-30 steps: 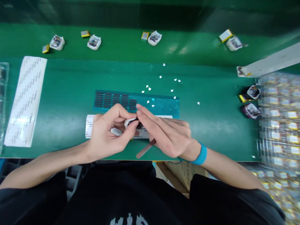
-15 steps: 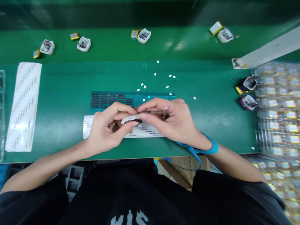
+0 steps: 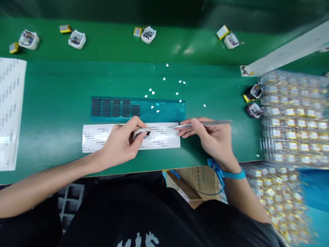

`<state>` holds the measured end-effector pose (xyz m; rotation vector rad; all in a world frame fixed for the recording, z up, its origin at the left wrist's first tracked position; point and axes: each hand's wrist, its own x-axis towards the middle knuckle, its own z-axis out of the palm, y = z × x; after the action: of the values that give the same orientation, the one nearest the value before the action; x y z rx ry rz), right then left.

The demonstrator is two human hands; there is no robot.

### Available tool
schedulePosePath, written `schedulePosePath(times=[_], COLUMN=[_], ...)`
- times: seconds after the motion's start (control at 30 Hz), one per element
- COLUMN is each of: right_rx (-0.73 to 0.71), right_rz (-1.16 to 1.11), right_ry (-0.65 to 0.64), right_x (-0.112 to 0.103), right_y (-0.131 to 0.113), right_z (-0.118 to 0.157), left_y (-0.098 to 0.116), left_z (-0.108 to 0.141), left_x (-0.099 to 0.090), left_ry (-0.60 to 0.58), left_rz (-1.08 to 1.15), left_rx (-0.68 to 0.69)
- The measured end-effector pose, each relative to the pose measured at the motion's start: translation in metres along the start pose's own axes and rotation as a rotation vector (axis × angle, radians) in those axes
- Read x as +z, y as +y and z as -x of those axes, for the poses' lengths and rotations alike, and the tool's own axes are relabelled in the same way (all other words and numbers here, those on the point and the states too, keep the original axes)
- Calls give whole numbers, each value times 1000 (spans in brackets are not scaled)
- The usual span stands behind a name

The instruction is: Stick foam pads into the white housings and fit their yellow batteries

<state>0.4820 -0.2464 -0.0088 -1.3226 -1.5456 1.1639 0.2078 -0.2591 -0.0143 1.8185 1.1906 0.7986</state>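
Note:
My left hand (image 3: 123, 140) is closed around a small white device housing (image 3: 141, 131) with dark parts on its inner side; the fingers hide much of it. In my right hand (image 3: 209, 133) is a pair of metal tweezers (image 3: 190, 125), their tips pointing left over the printed white sheet (image 3: 89, 139). That sheet lies beneath both hands. Just behind it is a blue film strip (image 3: 164, 115) carrying rows of dark narrow pieces (image 3: 113, 108) on its left part. A blue wrist strap (image 3: 233, 174) circles my right wrist.
Along the back stand white housings (image 3: 77, 39) with wired batteries (image 3: 65, 28). Small white pieces (image 3: 153, 92) are scattered mid-table. Two dark housings (image 3: 255, 110) sit at right, beside stacked clear trays (image 3: 290, 123). Another printed sheet (image 3: 11, 113) lies at left; a cardboard box (image 3: 203, 178) is below the edge.
My hands have parted. The right one has moved away to the right, its tweezers now laid out leftward, while the left keeps the white housing. The whole view has shifted right.

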Motion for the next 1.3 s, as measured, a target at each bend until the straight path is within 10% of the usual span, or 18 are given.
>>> schedulePosePath(times=[0.63, 1.0, 1.3], right_rx=[1, -162, -284], right_rz=[-165, -132, 3], right_ry=[-95, -22, 13], right_x=[-14, 55, 65], right_y=[12, -37, -43], right_z=[-12, -6, -11], left_y=[0, 21, 19], left_z=[-1, -1, 3], left_x=[-1, -19, -19], left_ry=[32, -80, -55], left_rz=[-15, 498, 539], left_rx=[-19, -213, -204])
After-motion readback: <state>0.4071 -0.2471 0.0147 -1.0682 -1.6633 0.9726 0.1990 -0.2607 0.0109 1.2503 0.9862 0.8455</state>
